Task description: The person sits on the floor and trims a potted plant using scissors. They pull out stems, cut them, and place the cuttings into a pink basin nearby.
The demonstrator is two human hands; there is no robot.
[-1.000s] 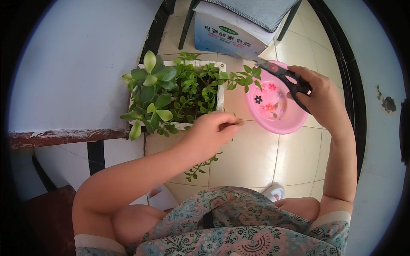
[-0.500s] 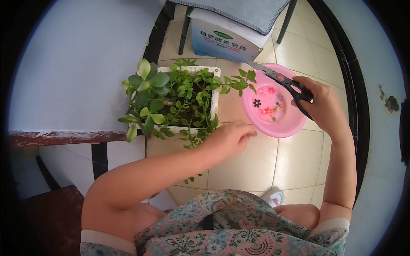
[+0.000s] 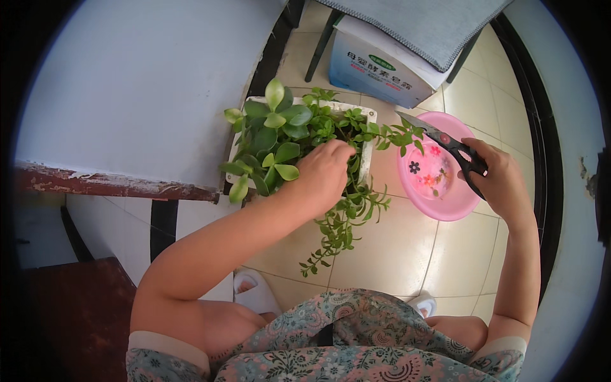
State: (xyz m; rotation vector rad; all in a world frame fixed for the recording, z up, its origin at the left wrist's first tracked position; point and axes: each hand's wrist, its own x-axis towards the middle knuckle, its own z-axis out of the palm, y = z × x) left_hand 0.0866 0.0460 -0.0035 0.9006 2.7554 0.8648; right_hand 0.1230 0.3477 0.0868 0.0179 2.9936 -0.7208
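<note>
My left hand reaches into the leafy plant in a white rectangular planter. Its fingers are curled, with the tips hidden among the leaves, so I cannot make out what they hold. In my right hand is a pair of scissors with dark handles, gripped by the handles. Their blades point to the upper left, over a pink bowl with flower shapes inside and small green bits at its bottom. A trailing stem sticks out from the planter towards the bowl; other stems hang over the near side.
A blue and white box stands under a cloth-covered seat beyond the planter. A worn wooden edge juts out at the left. My slippers rest on the tiled floor. A wall runs along the right.
My left hand has moved from near the planter's front corner up into the foliage. My right hand still grips the scissors over the bowl. The view has shifted, so the scene sits further right.
</note>
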